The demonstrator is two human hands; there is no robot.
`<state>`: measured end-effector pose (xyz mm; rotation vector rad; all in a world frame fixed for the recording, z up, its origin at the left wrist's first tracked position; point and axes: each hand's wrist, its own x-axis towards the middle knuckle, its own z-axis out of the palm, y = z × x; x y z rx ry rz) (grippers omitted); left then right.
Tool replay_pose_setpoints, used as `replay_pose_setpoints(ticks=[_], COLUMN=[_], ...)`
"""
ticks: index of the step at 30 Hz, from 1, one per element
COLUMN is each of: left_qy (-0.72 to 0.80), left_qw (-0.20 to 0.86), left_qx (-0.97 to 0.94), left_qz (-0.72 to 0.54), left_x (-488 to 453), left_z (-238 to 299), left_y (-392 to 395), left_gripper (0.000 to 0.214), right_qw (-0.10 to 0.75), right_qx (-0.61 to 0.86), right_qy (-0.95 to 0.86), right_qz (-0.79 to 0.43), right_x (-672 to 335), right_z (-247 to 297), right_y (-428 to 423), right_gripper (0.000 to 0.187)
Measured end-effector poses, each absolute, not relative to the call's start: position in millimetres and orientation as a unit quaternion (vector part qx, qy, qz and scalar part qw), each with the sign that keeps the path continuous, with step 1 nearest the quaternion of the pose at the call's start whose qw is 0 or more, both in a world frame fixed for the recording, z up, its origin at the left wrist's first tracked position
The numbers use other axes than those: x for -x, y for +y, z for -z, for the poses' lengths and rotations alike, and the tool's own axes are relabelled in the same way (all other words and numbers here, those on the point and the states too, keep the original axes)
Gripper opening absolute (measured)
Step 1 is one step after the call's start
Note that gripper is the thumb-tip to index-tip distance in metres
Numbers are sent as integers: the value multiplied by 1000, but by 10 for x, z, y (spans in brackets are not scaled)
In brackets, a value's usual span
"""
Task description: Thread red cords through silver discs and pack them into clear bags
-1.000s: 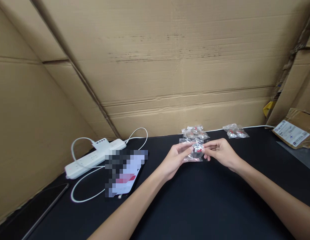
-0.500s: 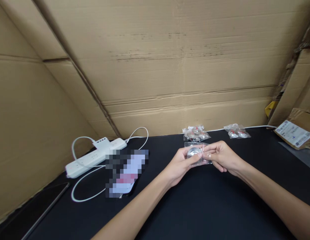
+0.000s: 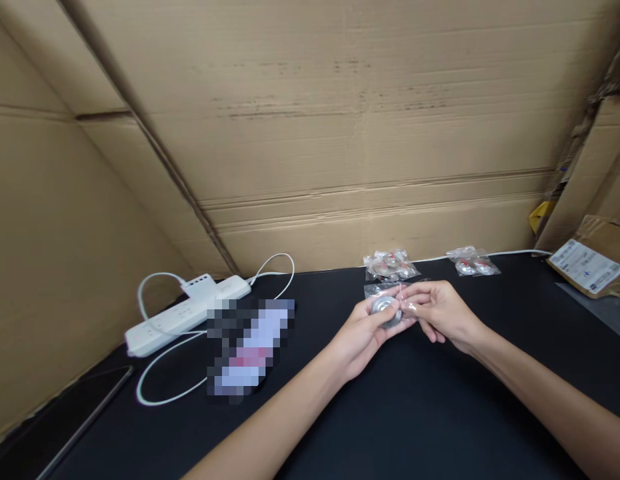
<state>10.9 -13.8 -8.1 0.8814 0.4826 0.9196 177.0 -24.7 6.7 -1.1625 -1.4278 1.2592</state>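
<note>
A round silver metal piece [image 3: 379,305] lies inside a clear plastic bag [image 3: 376,290], held above the black table. My left hand [image 3: 359,333] is closed around the bagged piece, its thumb across the top and its fingers underneath. My right hand [image 3: 443,310] pinches the bag's right side between thumb and fingers, close to the left fingertips. Part of the metal piece is hidden by the left thumb. Just behind the hands lie several similar clear bags [image 3: 391,265] with round silver pieces and red marks inside.
More bagged silver pieces [image 3: 474,262] lie at the back right. On the left are a white power strip [image 3: 173,320] with looping cables, a blurred phone-like object [image 3: 255,347] and a dark flat panel [image 3: 75,417]. A labelled carton [image 3: 587,267] stands at right. Cardboard walls [image 3: 310,153] enclose the table.
The metal piece has tilted slightly in the left hand, and the left thumb lies further across it. The right hand still pinches the bag. The whole view has shifted a little.
</note>
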Motion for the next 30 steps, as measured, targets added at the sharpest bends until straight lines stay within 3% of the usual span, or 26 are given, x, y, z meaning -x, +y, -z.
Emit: replay_pose_setpoints(ticks=[8,15,22,30], left_qy=[233,266,315,313], left_qw=[791,746,706,706], left_qx=[-376,-336,-326,-376], left_qz=[-422,-509,-545,-512], left_x=[-123,-61,-39,-43], left_z=[109,-5,-9,1], left_y=[-143,-77,-52,-66], left_gripper=[29,32,27,27], right_qw=[440,580,503,543], right_qx=[470,494,405,410], right_qy=[-611,-523,-479,-518], right_qz=[-460,-380,-595,-518], right_x=[-1822,-1915,-1718,-1706], right_z=[-65,-84,-38,21], right_y=[-199,-113,-227,-185], right_gripper=[25,35,36,29])
